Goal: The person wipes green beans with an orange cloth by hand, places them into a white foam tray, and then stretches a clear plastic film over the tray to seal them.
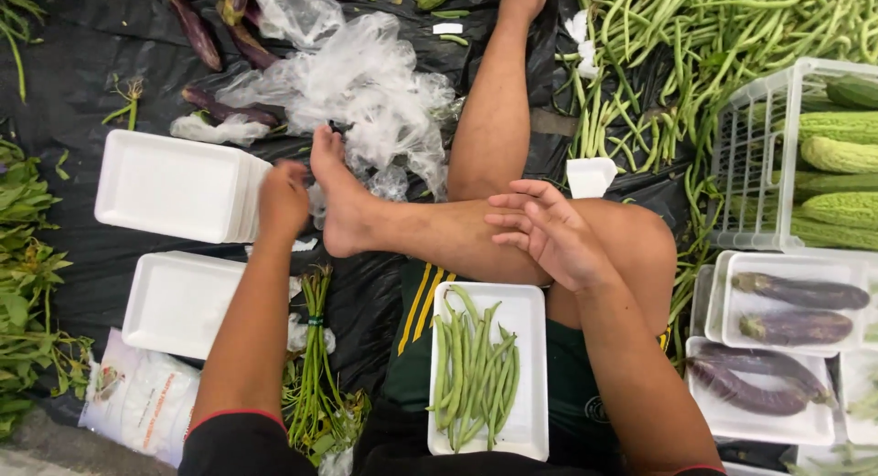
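Both hands are showing from above: the left hand (282, 200) is reaching out to the stack of white foam trays (174, 185), its fingers curling down at the stack's right edge, though whether it is gripping a tray I cannot tell; the right hand (546, 231) is resting open and holding nothing, fingers spread and pointing left, lying on the person's crossed leg. Sitting on the lap between the two forearms is a white foam tray of cut green beans (476, 366), the beans lying lengthwise in a loose bunch. Just left of it, a tied bundle of long green stalks (315, 348) is lying on the black ground sheet (82, 92), and beside that a second stack of empty foam trays (178, 302) is sitting above a printed plastic bag (137, 398). Crumpled clear plastic bags (366, 92) are piling up beyond the bare foot, with purple eggplants (197, 32) lying near them. Leafy greens (23, 256) are running along the left edge. To the right, loose long beans (713, 37) are spreading over the sheet, a white plastic basket (745, 165) is holding bitter gourds (837, 156), and trays of eggplants (796, 311) are sitting below the basket.
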